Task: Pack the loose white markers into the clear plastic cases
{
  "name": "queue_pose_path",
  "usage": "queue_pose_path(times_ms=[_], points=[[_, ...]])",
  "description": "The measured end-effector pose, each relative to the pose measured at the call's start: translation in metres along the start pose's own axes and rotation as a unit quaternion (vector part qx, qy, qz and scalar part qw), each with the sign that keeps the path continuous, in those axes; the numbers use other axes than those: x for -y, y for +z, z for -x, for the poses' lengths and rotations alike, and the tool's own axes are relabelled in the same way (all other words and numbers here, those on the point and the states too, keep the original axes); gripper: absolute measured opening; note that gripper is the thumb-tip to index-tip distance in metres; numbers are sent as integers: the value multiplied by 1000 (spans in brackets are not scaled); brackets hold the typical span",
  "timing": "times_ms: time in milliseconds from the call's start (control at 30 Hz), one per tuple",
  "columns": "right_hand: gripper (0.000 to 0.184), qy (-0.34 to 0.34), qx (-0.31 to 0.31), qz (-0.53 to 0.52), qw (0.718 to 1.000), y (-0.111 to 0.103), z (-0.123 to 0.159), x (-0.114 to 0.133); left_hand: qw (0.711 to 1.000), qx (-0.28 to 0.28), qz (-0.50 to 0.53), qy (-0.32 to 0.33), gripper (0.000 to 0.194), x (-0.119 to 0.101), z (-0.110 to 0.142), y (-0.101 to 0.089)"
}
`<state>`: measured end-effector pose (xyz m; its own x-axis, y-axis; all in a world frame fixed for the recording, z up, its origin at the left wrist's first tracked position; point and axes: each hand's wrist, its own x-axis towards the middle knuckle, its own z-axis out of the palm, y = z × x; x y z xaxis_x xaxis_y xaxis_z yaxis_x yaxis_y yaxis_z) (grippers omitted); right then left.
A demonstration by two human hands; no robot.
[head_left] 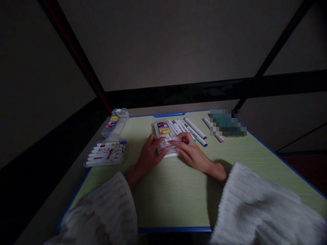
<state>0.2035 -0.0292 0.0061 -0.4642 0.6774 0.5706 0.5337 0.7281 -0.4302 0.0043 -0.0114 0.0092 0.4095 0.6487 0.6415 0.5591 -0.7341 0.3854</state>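
The clear plastic marker case with a yellow-and-red label [163, 131] is lying at the centre of the frame, its long axis running up the frame, tilting slightly left at the far end. The left hand [150, 153] and the right hand [194, 154] are angling inward from the lower corners, fingers bent, pinching the case's near end between thumbs and fingertips. Loose white markers [195, 128] are lying beside it, right. Left of frame, a flat marker box [106, 153] is showing "可洗"; the label's small print is unreadable.
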Motion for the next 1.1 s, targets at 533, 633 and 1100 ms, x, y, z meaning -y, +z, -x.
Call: queue_pose_path(times_ms=[533,633,1100], points=[[42,2,19,28,999,0,0,1,1000,-4,-31,-1,30,1,0,-1],[47,2,29,38,999,0,0,0,999,-6,-41,-13,30,2,0,-1],[52,-7,46,49,998,2,1,0,985,-39,-120,-113,35,13,-1,-1]])
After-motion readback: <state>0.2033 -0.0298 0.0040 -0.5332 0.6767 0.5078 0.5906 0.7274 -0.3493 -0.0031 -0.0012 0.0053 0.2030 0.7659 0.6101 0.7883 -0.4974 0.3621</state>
